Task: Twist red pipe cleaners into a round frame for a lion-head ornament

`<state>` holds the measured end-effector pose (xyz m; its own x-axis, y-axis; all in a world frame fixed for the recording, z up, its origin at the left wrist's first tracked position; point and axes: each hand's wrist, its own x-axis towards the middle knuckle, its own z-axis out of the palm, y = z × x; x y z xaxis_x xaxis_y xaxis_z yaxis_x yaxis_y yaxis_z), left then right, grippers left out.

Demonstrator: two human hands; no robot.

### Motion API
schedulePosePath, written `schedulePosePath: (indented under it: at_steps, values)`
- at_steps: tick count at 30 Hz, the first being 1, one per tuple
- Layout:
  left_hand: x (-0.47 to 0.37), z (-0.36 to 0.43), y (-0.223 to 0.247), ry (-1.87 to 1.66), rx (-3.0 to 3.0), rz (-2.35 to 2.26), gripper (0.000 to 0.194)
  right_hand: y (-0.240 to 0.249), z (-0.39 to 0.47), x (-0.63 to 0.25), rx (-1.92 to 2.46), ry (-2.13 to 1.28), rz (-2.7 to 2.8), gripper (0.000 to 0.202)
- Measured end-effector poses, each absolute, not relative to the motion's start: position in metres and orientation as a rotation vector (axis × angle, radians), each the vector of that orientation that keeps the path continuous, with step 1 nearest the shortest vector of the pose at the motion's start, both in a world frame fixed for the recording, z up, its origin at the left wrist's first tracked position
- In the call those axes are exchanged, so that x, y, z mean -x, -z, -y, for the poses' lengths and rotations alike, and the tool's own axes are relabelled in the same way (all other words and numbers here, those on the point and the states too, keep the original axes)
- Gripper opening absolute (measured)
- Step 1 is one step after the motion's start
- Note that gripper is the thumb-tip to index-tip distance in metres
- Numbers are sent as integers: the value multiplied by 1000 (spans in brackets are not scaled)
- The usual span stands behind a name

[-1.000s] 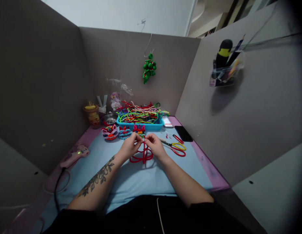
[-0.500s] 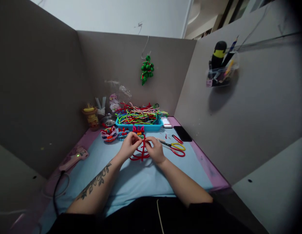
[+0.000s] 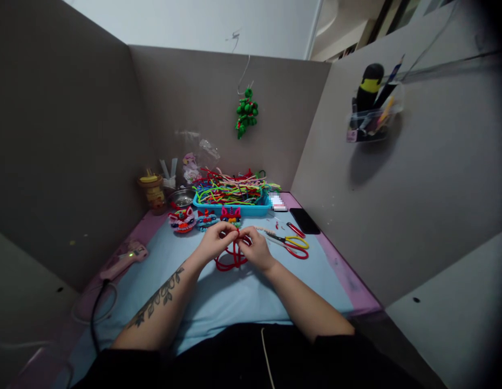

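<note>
Red fuzzy stems, bent into a looped frame (image 3: 236, 265), spread just below the fingers of the left hand (image 3: 216, 239) and the right hand (image 3: 256, 249). Both sets of fingertips are pinched together on the frame's top end, close beside each other. Scissors (image 3: 291, 243) with one yellow and one red handle lie just right of the right fingers. Beyond the left fingers sits a pink-and-red animal face (image 3: 182, 220). Farther past both hands, a blue tray (image 3: 230, 209) holds many coloured stems (image 3: 235, 189). Well right of the fingers, a black phone (image 3: 305, 221) rests on the worktop (image 3: 360, 292).
</note>
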<state>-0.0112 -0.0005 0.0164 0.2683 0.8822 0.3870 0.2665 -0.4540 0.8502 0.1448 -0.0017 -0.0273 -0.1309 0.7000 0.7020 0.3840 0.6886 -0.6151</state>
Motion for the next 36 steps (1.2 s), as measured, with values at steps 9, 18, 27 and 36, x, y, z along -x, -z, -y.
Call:
schedulePosePath:
  at_steps: [9, 18, 27, 36]
  values:
    - [13, 0, -18, -1101, -1742, -897, 25, 24, 4, -143, 844, -573, 1606, 11]
    - [19, -4, -18, -940, -1820, -965, 25, 19, -6, -149, 815, -732, 1501, 3]
    - [13, -3, -15, -962, -1733, -1043, 28, 16, -1, -149, 895, -468, 1643, 12]
    - [13, -2, -16, -961, -1537, -950, 31, 16, -3, -150, 847, -359, 1689, 10]
